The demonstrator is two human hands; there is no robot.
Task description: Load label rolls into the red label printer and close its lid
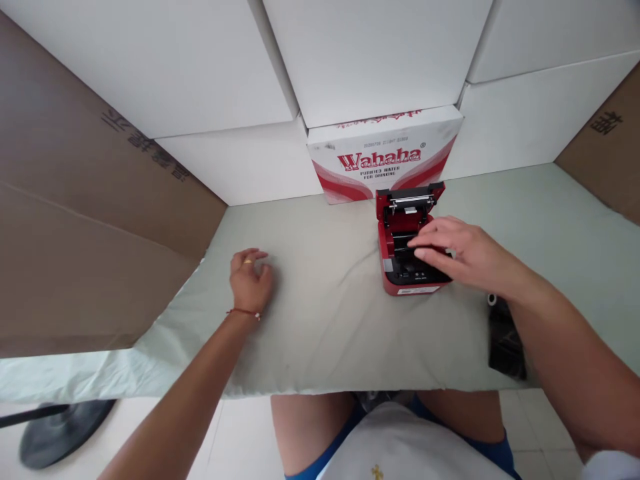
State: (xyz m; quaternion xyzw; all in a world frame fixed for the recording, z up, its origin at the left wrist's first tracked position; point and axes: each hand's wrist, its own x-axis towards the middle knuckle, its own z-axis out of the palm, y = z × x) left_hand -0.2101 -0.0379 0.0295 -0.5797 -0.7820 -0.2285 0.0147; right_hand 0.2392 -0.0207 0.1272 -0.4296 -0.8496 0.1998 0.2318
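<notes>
A small red and black label printer (391,283) stands on the cloth-covered table, its lid (410,195) raised and tilted back. Dark rollers show inside the open compartment. My right hand (453,247) reaches over the compartment from the right, thumb and fingertips brought close together at the inner parts. Whatever lies between those fingers is too dark to make out. Well to the left of the printer, my left hand (251,280) rests on the cloth, fingers loosely bent, thumb apart, with nothing in it.
Behind the printer leans a white and red Wahaha carton (380,157) against stacked white boxes (375,60). A black object (505,340) lies partly under my right forearm. Brown cardboard (90,233) stands at the left, and more cardboard (600,147) at the right.
</notes>
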